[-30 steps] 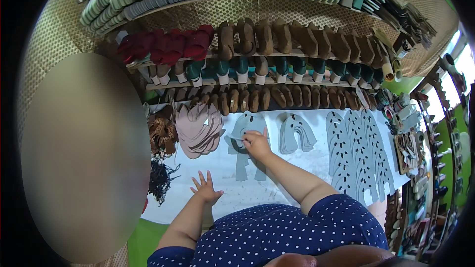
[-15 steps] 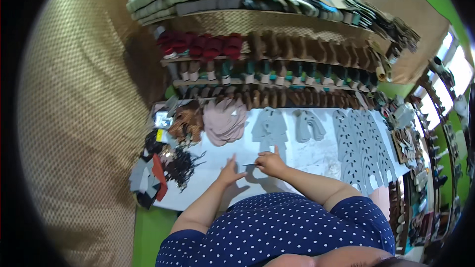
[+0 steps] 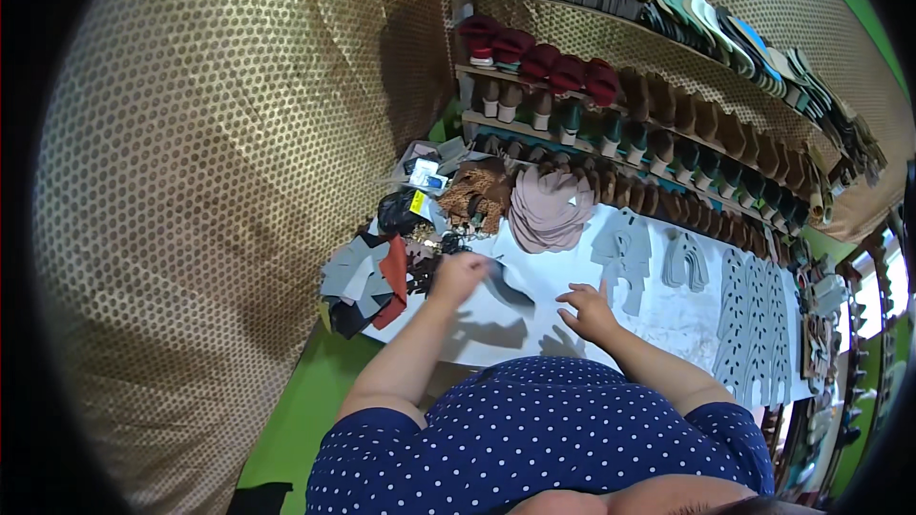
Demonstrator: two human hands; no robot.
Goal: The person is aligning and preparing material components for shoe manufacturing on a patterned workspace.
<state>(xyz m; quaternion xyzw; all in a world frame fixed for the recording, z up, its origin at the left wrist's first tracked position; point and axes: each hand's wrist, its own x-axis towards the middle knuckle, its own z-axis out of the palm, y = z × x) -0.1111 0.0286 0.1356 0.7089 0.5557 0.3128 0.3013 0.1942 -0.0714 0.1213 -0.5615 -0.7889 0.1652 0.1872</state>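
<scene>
The left hand (image 3: 458, 275) grips a dark grey cut piece (image 3: 506, 288) lifted just off the white table (image 3: 668, 319), near the loose heap of grey and red scraps (image 3: 367, 281) at the table's left end. The right hand (image 3: 590, 310) rests open with fingers spread on the table, just near of the pale grey cut shapes (image 3: 625, 253). With the heap and the black tangle (image 3: 425, 267) so close, the piece could likely snag or drag scraps off the left edge, or a sweeping right hand could disturb the laid-out shapes.
</scene>
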